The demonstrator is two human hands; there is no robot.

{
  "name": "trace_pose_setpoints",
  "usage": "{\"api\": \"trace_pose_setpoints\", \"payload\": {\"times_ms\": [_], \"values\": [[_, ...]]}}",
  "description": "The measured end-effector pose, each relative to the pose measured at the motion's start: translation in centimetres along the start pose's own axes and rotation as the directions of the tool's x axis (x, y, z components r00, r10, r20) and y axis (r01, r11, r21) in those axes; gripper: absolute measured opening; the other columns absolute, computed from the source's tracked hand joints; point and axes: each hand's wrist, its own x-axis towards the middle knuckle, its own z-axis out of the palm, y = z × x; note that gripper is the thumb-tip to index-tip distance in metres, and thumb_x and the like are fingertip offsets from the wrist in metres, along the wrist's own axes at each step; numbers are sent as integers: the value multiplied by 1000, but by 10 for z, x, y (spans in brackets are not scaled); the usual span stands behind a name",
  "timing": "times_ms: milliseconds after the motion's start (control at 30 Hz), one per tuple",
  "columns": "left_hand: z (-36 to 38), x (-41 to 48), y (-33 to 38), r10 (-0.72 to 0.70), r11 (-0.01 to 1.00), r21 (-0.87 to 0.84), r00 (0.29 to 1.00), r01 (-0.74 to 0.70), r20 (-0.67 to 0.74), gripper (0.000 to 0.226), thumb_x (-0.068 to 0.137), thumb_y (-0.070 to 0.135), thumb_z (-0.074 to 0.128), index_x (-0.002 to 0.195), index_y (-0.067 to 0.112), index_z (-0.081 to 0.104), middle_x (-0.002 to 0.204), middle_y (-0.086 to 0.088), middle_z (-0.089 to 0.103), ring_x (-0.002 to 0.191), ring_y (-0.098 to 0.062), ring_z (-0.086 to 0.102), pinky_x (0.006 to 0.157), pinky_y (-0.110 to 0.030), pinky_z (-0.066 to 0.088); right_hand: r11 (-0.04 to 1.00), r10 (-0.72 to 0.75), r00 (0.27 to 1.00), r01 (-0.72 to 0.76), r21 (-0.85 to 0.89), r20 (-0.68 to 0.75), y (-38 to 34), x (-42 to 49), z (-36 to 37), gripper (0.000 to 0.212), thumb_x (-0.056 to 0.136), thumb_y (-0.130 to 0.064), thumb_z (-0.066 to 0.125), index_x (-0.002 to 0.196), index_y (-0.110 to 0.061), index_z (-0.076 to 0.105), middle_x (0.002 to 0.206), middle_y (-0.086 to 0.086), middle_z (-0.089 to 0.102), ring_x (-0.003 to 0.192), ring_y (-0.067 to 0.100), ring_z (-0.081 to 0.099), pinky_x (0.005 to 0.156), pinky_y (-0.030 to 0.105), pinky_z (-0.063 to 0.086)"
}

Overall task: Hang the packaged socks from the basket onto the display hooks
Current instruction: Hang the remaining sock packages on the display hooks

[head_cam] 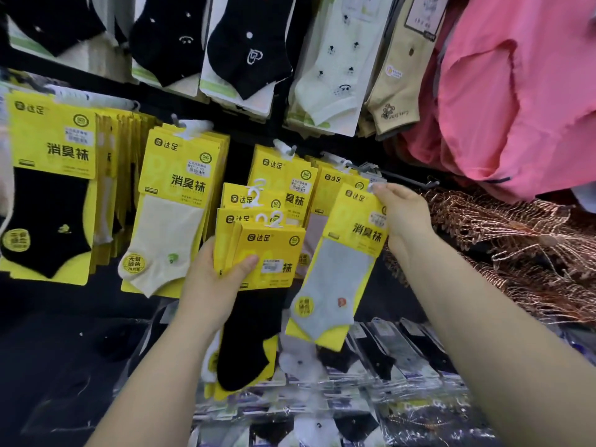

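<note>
- Nearest, at 6 o'clock below the forearms, a shelf of clear-wrapped socks [396, 359] lies flat; no basket shows in this view.
- The left hand [213, 285], at about 7 o'clock from centre, has its fingers closed on a stack of yellow sock packs [258, 250], thumb across the front card and white hangers standing up from the top edges.
- The right hand [404, 217], at 3 o'clock from that stack, pinches the top corner of a single grey-sock pack [342, 269], which hangs tilted with its toe end toward 7 o'clock.
- Judged step: threading this one pack onto the display hook [400, 174] just above the fingertips at 12 o'clock. The pack's own hanger is hidden behind the fingers, so I cannot tell whether it has caught the rod.
- The next move likely calls for lining the hanger opening with the free rod tip, then sliding the pack back toward the hung yellow packs [283, 175].
- Room is tight: hung packs crowd 9 o'clock, a copper-coloured wire bundle [516, 240] sits close at 3 o'clock, and pink fabric [516, 91] hangs at 1 o'clock.
</note>
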Motion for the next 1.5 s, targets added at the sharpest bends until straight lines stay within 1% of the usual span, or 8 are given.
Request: {"api": "trace_pose_setpoints", "payload": {"times_ms": [133,300,533,733,833,1000,1233,1500], "values": [[-10,5,-4,37,997,67,999,-36,-9,23,85,23,68,101,36,58,98,15,67,93,-5,63,74,-27,48,999,-8,1000,8,42,4,-9,38,15,20,89,-4,60,73,-13,66,58,-2,66,52,11,62,49,20,51],[-14,9,-4,35,996,80,999,-36,11,26,84,23,68,94,42,54,95,19,65,90,0,61,70,-21,46,999,10,1000,-11,-42,-18,0,59,38,25,88,-4,59,71,-20,69,101,15,67,91,30,61,76,42,55],[8,4,0,-47,996,-77,999,49,22,17,83,29,69,92,40,60,90,21,69,90,-2,65,72,-23,49,963,-96,975,40,-266,-199,10,38,35,17,89,-13,55,106,-14,58,112,8,60,98,24,60,85,35,51],[26,-5,12,-39,982,-185,997,49,59,47,63,51,70,108,40,61,93,21,72,84,3,68,67,-15,51,899,48,905,145,-413,422,20,-62,30,42,74,-60,66,98,-28,57,101,-10,63,94,8,60,76,29,51],[31,-9,13,-17,971,-238,996,39,90,61,58,52,71,116,37,59,101,18,72,89,2,68,66,-12,53,888,-17,932,180,-422,362,21,-67,25,55,70,-51,75,113,-22,57,115,-2,64,106,18,62,89,41,53],[31,-7,7,-74,963,-249,991,101,113,30,82,41,63,112,39,59,108,14,70,101,-7,66,86,-33,51,953,-35,943,132,-274,331,18,-52,8,17,81,-27,74,94,-31,65,116,1,65,104,20,65,91,44,53],[11,5,1,-73,993,-98,997,72,-12,13,90,24,62,100,32,60,104,5,70,97,-18,67,90,-46,52,979,-48,999,45,-197,-13,15,3,-11,13,95,-18,53,87,-25,62,100,5,64,89,21,60,84,41,52],[9,12,3,-60,993,-101,997,65,56,15,89,29,62,103,34,61,103,11,71,96,-12,67,84,-37,53,935,-109,993,119,-334,48,13,45,31,13,95,-24,54,92,-16,64,87,1,55,84,18,51,77,38,48]]}}
